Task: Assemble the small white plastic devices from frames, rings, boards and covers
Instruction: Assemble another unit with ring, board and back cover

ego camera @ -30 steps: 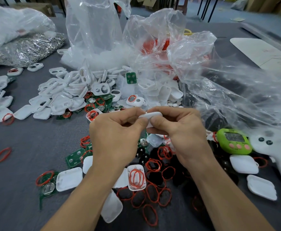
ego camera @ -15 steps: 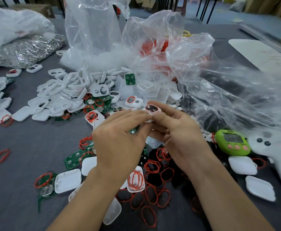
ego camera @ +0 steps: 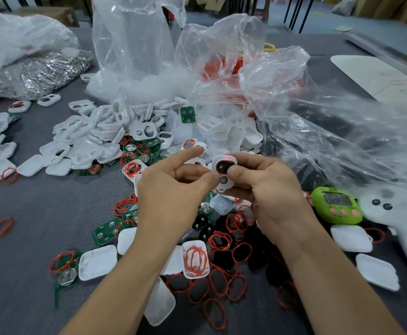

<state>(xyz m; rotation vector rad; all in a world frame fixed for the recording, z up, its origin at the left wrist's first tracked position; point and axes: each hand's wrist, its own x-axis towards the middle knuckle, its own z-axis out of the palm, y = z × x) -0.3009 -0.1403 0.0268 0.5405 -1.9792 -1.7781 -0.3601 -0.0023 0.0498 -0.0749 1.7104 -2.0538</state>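
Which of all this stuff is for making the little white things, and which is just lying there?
For the job: white device being held, white frames, red rings, green boards, white covers.
Just lying about: green timer, white controller, bag of silver bits.

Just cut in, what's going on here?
A person holds one small white device up in both hands: the right hand grips it with the thumb on its front, and the left hand pinches its edge. A red light shows at its top. On the table lie frames, green boards, red rings and covers.
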